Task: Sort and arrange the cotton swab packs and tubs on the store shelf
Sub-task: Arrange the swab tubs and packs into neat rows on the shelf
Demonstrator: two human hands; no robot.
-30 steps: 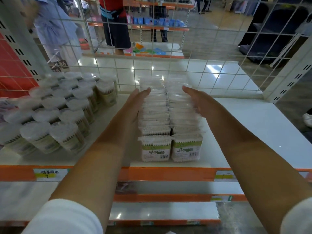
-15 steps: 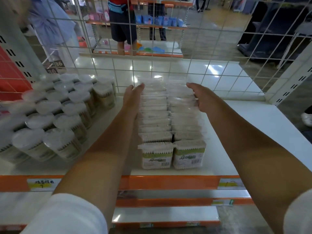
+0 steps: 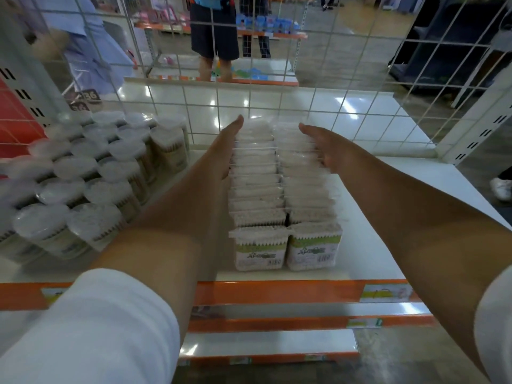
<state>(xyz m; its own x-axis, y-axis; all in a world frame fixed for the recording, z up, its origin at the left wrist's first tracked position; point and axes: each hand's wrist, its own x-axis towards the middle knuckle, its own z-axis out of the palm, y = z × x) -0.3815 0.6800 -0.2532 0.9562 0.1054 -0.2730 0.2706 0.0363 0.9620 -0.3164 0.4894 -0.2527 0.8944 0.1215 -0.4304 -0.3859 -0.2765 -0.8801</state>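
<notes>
While both hands bracket the twin rows of cotton swab packs [image 3: 282, 189], squaring them up looks like the step in hand.
Left hand [image 3: 227, 146] and right hand [image 3: 318, 145] lie flat, fingers straight, pressing the crinkly film packs at shelf [image 3: 401, 217] centre; next, even inward pressure; round, clear-lidded tubs [image 3: 83, 176] at nine o'clock.

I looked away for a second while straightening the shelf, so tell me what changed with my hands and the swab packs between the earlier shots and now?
Little changed. Both hands slid a bit farther back along the two rows of cotton swab packs: the left hand flat on the left side, the right hand on the right side. Nothing was picked up or let go. The packs and the tubs stayed in place.
</notes>
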